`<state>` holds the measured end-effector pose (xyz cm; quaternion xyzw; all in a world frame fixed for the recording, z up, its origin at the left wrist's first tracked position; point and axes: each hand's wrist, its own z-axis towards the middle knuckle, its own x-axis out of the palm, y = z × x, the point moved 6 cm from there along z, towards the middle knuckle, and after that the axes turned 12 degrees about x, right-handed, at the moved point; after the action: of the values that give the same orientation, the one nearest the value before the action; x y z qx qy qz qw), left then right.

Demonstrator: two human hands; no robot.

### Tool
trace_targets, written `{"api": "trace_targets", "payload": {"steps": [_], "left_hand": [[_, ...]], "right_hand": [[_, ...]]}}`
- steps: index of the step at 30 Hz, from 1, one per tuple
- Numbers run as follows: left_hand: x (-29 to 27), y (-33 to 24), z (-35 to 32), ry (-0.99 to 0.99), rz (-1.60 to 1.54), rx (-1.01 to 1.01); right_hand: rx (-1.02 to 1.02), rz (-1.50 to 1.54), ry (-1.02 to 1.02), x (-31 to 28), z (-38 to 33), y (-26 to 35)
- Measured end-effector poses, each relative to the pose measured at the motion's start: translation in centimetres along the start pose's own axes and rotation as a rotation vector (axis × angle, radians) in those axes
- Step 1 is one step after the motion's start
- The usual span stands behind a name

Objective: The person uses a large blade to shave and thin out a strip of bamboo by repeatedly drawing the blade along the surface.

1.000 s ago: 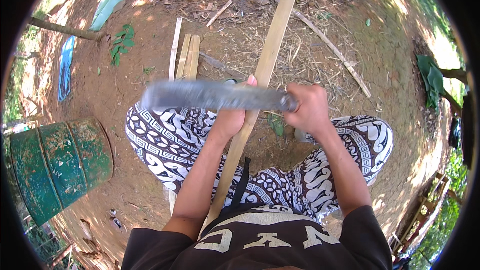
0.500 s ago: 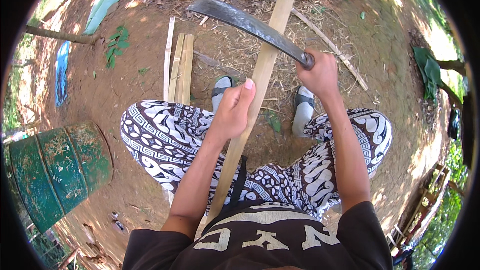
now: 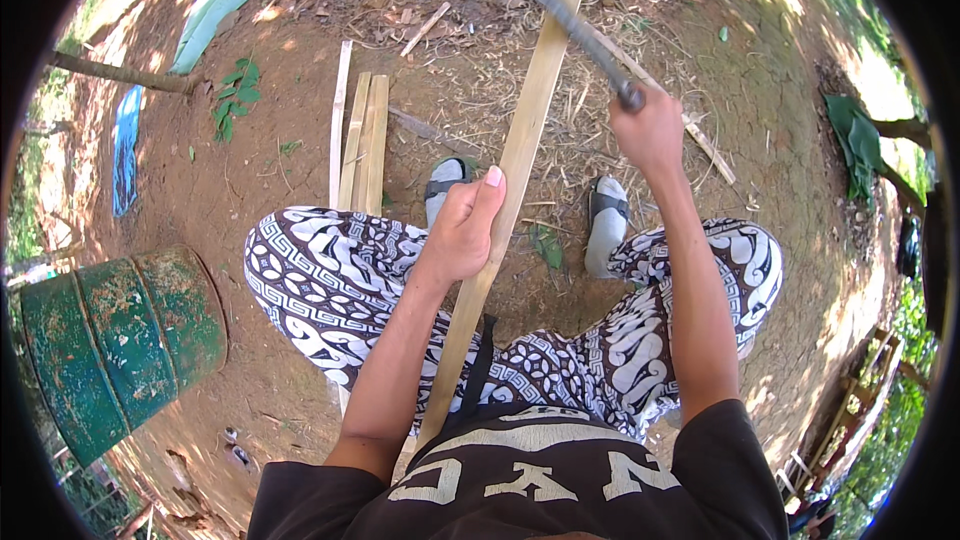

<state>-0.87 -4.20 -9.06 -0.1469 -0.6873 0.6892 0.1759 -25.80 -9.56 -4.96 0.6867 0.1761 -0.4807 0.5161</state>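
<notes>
My left hand (image 3: 466, 227) is closed around a long, flat bamboo slat (image 3: 524, 145), thumb lying along its edge. The slat slants from near my waist up past the top of the view. In my right hand (image 3: 650, 135) is the handle of a machete (image 3: 580, 33) with a long, curved dark blade. The blade crosses the upper part of the slat, slightly blurred by motion. Whether its edge touches the bamboo I cannot tell.
Several cut strips (image 3: 374, 140) lie left of my feet. A thin stick (image 3: 705, 147) rests on the dirt at right, among pale shavings (image 3: 570, 125). A rusty green drum (image 3: 130, 340) lies at left, near a blue plastic strip (image 3: 125, 150) and a large leaf (image 3: 222, 0).
My right hand has moved slightly up and to the right, and the machete blade has swung farther up along the slat, now pointing more steeply away. My left hand keeps its hold.
</notes>
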Motion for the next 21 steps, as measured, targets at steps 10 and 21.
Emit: {"api": "trace_targets", "payload": {"steps": [10, 21], "left_hand": [[-0.4, 0.6, 0.3, -0.022, 0.038, -0.006], [-1.2, -1.6, 1.2, -0.073, 0.475, 0.113]], "right_hand": [[-0.253, -0.008, 0.114, 2.0, -3.3, -0.1], [0.552, 0.924, 0.218, 3.2, -0.8, -5.1]]}}
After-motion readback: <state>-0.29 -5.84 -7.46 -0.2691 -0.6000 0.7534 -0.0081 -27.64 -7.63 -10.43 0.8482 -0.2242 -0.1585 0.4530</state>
